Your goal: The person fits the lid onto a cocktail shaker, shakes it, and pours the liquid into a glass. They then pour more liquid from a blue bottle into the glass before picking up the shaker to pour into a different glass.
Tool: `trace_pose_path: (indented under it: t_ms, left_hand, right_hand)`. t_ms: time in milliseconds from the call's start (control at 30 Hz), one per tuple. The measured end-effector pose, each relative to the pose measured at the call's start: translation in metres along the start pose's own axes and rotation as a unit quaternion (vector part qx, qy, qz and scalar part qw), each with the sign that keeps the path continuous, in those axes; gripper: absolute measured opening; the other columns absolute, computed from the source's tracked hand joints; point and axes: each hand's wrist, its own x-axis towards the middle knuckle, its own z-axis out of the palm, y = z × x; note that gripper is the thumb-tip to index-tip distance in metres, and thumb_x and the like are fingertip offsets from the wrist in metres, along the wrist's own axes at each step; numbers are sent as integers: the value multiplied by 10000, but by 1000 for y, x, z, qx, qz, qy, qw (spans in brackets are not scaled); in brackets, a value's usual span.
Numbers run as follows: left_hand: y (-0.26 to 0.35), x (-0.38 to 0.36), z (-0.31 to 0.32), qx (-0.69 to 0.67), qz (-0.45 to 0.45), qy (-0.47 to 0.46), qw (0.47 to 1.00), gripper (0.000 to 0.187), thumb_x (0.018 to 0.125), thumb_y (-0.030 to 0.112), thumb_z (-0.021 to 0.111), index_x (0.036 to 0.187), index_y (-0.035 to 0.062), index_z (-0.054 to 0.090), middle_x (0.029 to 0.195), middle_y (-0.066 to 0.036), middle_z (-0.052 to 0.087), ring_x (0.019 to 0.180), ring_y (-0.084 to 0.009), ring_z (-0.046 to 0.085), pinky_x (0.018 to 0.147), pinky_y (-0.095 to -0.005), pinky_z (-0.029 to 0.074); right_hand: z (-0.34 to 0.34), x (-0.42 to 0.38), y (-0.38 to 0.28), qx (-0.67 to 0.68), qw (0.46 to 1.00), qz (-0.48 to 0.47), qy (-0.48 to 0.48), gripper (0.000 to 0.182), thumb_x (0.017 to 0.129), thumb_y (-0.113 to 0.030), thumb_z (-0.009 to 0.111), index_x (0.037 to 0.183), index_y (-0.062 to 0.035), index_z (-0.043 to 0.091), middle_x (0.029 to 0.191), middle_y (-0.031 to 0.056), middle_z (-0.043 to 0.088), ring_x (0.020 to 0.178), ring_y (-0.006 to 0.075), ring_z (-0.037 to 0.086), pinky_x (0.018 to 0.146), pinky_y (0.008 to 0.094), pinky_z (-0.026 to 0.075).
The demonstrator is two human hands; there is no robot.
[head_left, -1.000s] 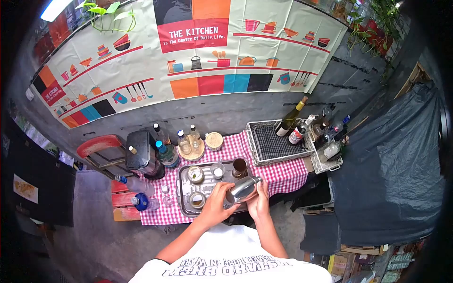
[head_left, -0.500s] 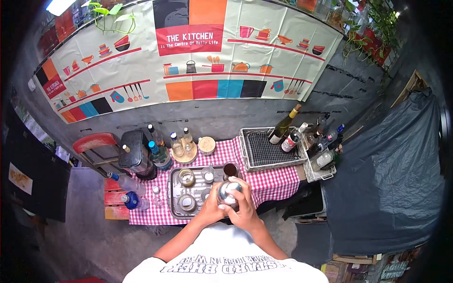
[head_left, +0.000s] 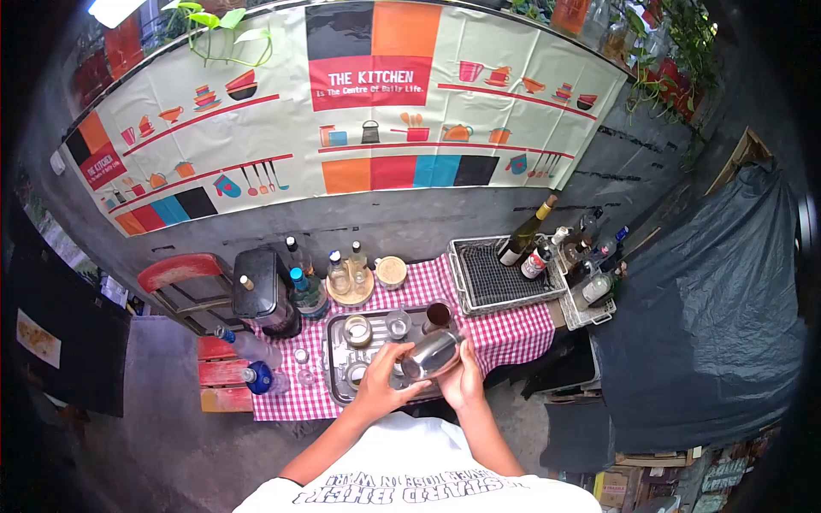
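Observation:
A shiny metal shaker [head_left: 430,355] lies tilted between my two hands, above the right front part of the metal tray [head_left: 329,363]. My left hand [head_left: 382,385] has its fingers and thumb round the shaker's left end. The right end rests against the palm and fingers of my right hand [head_left: 463,379]. Beneath and behind the hands, the tray bears a glass jar [head_left: 357,330], another glass [head_left: 357,374], a clear glass [head_left: 398,323] and a glass of dark liquid [head_left: 438,316]. Part of the tray is hidden by my hands.
Left of the tray stand a black container [head_left: 261,295], a blue-capped bottle [head_left: 308,295] and a blue bottle [head_left: 258,377]. Behind it are a round wooden stand with bottles [head_left: 351,295] and a cup [head_left: 391,272]. A wire basket [head_left: 505,301] holding bottles is at the right.
The shaker has gone from upright to tilted sideways. My hands have moved apart to its two ends. The view has shifted, so the table appears slightly further right and lower.

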Motion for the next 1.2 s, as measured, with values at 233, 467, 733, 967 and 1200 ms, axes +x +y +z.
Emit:
trace_pose_path:
  t_ms: [233,467,733,967,1200]
  left_hand:
    - [-14,-13,-28,35,-14,-24,999,641,683,226,881,1212,23,581,1064,-135,621,980,-277,634,852,-365,504]
    - [-36,-24,-54,-2,-55,-50,997,688,702,215,859,1259,17,508,1113,-154,610,1020,-292,628,891,-382,499]
    - [-62,-30,-62,-61,-86,-77,991,825,724,116,776,1407,29,321,1273,-234,554,1173,-384,586,975,-432,476]
    - [-58,-30,-73,-93,-132,-101,982,799,699,94,773,1398,52,388,1236,-181,556,1166,-357,573,989,-409,462]
    - [-43,-24,-57,23,-16,-37,999,713,681,196,863,1281,11,524,1124,-162,579,1048,-304,588,921,-386,474]
  right_hand:
    - [-3,-10,47,83,994,65,18,301,1046,-316,450,1318,-189,436,1311,52,514,1261,261,505,1081,508,391]
    - [61,-15,38,-237,956,-173,-23,646,952,-113,605,1484,-132,239,1356,105,451,1157,186,517,947,337,481]
    - [117,-35,53,-623,638,-398,-217,595,774,-89,772,1276,-100,453,1333,233,454,1220,377,490,1017,451,419]
    - [93,-26,71,-531,749,-353,-182,647,787,-56,752,1332,-89,404,1351,214,457,1237,345,489,1025,443,417]
    - [44,-6,56,-94,992,-84,3,541,1004,-200,538,1475,-167,273,1348,99,475,1236,227,490,1029,415,445]
